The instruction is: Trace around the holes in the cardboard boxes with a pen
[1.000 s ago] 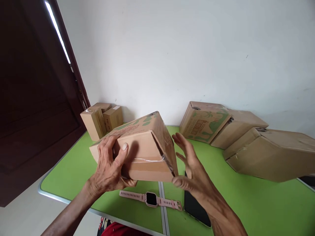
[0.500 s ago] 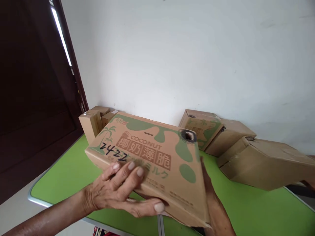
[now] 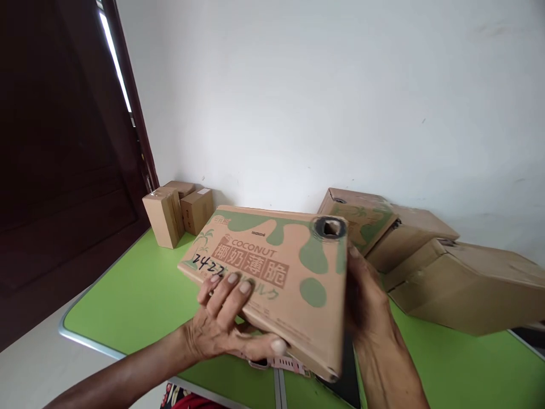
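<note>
A brown cardboard box [image 3: 293, 267] printed with green blobs, the word COCONUT and a handwritten number is held above the green table [image 3: 140, 295], its printed face tilted up toward me. My left hand [image 3: 232, 324] grips its near left edge, fingers lying on the printed face and thumb under the lower edge. My right hand [image 3: 368, 301] is pressed against the box's right side, fingers running up along that edge. A round hole shows at the box's top right corner.
Two small taped boxes [image 3: 176, 210] stand at the table's back left by a dark door [image 3: 63, 159]. Three larger cartons [image 3: 430, 261] lean in a row along the back right wall. A pink watch strap [image 3: 285, 363] and a dark phone [image 3: 351, 380] peek out beneath the held box.
The box has been turned from its taped end facing me to its printed face up, then shifted slightly right and farther. Both hands now clasp it, the right one on its side.
</note>
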A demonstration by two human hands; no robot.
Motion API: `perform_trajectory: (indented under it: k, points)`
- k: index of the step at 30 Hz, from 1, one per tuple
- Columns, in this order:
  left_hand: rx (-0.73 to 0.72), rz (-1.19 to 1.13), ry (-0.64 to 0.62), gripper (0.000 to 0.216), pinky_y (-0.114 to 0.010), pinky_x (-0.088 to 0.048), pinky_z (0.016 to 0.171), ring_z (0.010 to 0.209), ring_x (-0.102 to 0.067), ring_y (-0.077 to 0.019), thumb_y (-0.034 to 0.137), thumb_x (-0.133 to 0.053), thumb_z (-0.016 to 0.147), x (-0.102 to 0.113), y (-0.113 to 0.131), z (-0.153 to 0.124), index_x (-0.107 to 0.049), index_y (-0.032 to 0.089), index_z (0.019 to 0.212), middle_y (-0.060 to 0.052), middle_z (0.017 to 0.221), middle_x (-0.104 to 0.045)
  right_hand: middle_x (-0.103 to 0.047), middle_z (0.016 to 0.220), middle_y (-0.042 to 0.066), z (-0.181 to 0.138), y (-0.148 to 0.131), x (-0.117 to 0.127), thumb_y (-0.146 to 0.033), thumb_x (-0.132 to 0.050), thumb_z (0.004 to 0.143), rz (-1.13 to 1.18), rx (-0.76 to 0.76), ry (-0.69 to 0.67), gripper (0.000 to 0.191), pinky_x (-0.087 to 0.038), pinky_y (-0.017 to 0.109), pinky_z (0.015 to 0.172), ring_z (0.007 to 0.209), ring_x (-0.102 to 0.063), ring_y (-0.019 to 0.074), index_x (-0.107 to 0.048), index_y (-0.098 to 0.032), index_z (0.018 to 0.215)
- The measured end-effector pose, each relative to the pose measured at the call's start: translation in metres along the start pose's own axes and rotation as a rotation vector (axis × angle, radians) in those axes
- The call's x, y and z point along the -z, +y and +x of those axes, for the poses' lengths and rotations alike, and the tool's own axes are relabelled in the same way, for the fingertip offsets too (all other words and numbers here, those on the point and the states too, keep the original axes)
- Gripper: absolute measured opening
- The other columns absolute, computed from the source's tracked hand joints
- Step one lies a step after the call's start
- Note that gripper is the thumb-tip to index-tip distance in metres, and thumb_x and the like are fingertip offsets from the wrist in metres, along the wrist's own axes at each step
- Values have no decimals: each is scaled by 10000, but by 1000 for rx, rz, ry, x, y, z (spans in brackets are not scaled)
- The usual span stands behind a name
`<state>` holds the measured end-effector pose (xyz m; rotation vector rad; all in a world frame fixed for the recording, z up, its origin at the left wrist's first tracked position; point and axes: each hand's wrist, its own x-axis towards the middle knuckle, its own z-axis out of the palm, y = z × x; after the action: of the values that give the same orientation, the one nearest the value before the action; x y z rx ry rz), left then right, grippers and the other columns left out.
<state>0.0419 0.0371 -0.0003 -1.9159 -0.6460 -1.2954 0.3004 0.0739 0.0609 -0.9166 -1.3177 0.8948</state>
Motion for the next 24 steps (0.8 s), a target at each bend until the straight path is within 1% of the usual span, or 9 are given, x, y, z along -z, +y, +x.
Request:
perform_trajectory:
  k: [2, 4, 6, 7, 13, 16, 19, 22, 24]
  points:
    - [79, -34, 10, 1104, -519, -420, 1238, 1419, -583, -337, 498, -909, 878, -16, 2, -10, -271, 515, 1779, -84, 1720, -496, -809, 1028, 58, 11, -4, 1, -788, -712, 950, 47, -72, 81, 463, -595, 458, 751, 1020, -763, 395, -738, -332, 1024]
    - [162, -76, -15, 1283, -571, -370, 1269, 1473, -525, -366, 338, -958, 828, -32, 7, -17, -154, 423, 1825, -138, 1840, -319, -767, 978, 52, 21, -6, 3, -793, -799, 882, -15, -110, 96, 497, -543, 406, 709, 953, -724, 351, -727, -305, 948]
    - [211, -110, -43, 1390, -596, -320, 1288, 1534, -459, -397, 308, -981, 801, -46, 16, -22, -59, 319, 1842, -204, 1873, -201, -729, 949, 41, 31, -5, 7, -809, -809, 868, -123, -110, 68, 531, -503, 377, 701, 914, -692, 314, -730, -288, 932]
    - [228, -116, -51, 1410, -607, -315, 1282, 1554, -435, -413, 330, -984, 801, -51, 21, -24, -34, 287, 1842, -233, 1867, -189, -723, 950, 36, 34, -3, 9, -814, -799, 876, -172, -105, 49, 538, -495, 371, 711, 913, -686, 304, -733, -284, 939]
    - [347, -75, -167, 1438, -689, -418, 1158, 1504, -470, -492, 393, -1000, 786, -66, 39, -38, -10, 243, 1817, -355, 1750, -300, -751, 1014, 57, 45, 12, 12, -831, -743, 907, -301, -102, 9, 558, -498, 389, 751, 974, -703, 328, -736, -277, 973]
    - [358, -54, -172, 1381, -708, -444, 1133, 1516, -469, -504, 409, -983, 807, -69, 38, -47, -36, 233, 1796, -384, 1748, -289, -774, 1090, 78, 48, 18, 3, -835, -739, 893, -313, -107, -24, 582, -519, 405, 767, 1018, -721, 350, -749, -274, 1045]
    - [357, -26, -177, 1348, -718, -440, 1141, 1550, -453, -512, 361, -990, 798, -72, 35, -53, -84, 215, 1786, -410, 1761, -264, -779, 1078, 68, 53, 23, -7, -828, -729, 886, -314, -94, -46, 585, -519, 412, 803, 1022, -717, 345, -748, -265, 1045]
    - [357, -35, -170, 1359, -692, -426, 1197, 1580, -447, -486, 358, -980, 817, -68, 33, -51, -64, 206, 1809, -384, 1749, -309, -765, 1039, 49, 60, 27, -12, -798, -720, 902, -326, -75, -59, 551, -510, 414, 835, 1002, -704, 329, -740, -264, 1036]
    - [346, -95, -153, 1305, -666, -413, 1238, 1594, -446, -460, 436, -923, 890, -61, 31, -46, -43, 217, 1828, -339, 1730, -359, -769, 1080, 45, 63, 29, -12, -779, -709, 921, -329, -62, -80, 530, -521, 420, 892, 1039, -705, 328, -739, -269, 1063]
